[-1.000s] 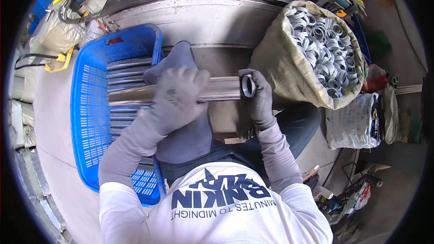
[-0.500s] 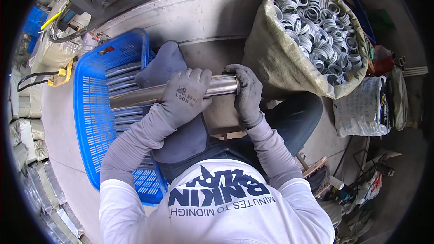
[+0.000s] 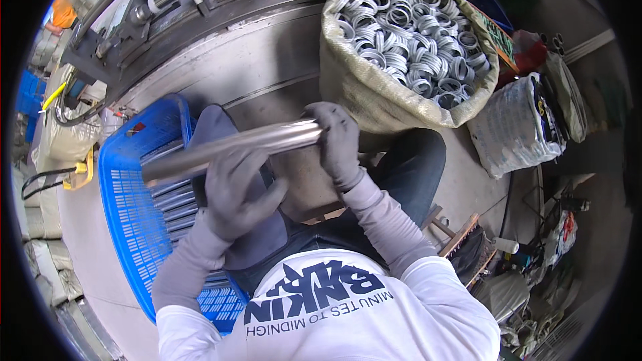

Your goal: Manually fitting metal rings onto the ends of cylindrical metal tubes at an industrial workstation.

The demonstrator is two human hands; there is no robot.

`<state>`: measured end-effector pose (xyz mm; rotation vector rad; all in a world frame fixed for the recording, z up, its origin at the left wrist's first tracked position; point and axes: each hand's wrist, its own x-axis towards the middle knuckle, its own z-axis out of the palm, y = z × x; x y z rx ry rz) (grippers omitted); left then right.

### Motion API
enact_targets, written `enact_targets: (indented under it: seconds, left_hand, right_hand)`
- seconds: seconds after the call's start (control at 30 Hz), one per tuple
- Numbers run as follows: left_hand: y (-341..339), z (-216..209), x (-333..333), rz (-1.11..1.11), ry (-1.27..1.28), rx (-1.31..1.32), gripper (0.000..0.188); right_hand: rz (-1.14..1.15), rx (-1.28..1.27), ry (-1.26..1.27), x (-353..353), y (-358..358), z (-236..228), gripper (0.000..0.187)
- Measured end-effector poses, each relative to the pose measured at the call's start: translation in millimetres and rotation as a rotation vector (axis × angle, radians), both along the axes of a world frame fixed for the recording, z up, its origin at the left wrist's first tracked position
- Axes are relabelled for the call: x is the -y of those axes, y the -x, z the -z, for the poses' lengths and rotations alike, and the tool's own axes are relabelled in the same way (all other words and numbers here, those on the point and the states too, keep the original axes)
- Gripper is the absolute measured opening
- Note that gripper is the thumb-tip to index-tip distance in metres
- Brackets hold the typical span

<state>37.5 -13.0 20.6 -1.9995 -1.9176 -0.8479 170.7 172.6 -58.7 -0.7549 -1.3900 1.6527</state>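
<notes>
I hold a long shiny metal tube (image 3: pixel 200 152) level across my lap with both gloved hands. My left hand (image 3: pixel 235 190) wraps around the tube's middle. At the tube's right end, my right hand (image 3: pixel 340 142) is closed over the tip, hiding what is there. Under the tube's left end stands a blue plastic crate (image 3: pixel 127 210) holding several more metal tubes. A big open sack (image 3: pixel 381 97) full of silver metal rings (image 3: pixel 411 33) stands just beyond my right hand.
A grey machine frame with bars (image 3: pixel 194 0) runs across the top. A wrapped bundle (image 3: pixel 518 127) lies right of the sack. Cables and a yellow fitting (image 3: pixel 77 174) sit at the left. Clutter and bags fill the floor at lower right.
The tube has tilted, its right end now higher. My right hand went from holding a ring at the tube's end to covering that end. The view shifted downward.
</notes>
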Motion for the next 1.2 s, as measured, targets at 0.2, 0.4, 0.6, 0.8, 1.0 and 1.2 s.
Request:
enact_targets:
  seconds: [0.2, 0.4, 0.6, 0.8, 1.0, 1.2]
  left_hand:
    - [21.6, 39.0, 4.6, 0.235, -0.464, 1.656, 0.043]
    - [70.6, -70.3, -18.2, 0.078, -0.754, 1.611, 0.051]
    - [56.9, -89.6, -6.4, -0.301, 0.136, 0.506, 0.036]
    - [21.9, -4.7, -14.5, -0.226, 0.362, 0.112, 0.065]
    - [25.6, 3.1, -13.1, -0.211, 0.317, 0.142, 0.064]
    - [29.8, -4.7, -9.9, -0.091, 0.217, 0.133, 0.062]
  right_hand:
    - [0.188, 0.273, -0.978, -34.8, -26.4, -33.4, 0.037]
    - [0.176, 0.004, -0.359, -86.1, -27.8, -90.5, 0.036]
    - [-0.029, 1.353, -0.851, -190.6, -46.9, -93.6, 0.044]
    - [0.240, 1.125, -1.101, -210.0, -41.6, -49.9, 0.025]
    - [0.250, 0.424, -1.000, -81.8, -42.6, -125.6, 0.015]
    - [0.018, 0.444, -0.884, -57.8, -26.3, -37.5, 0.015]
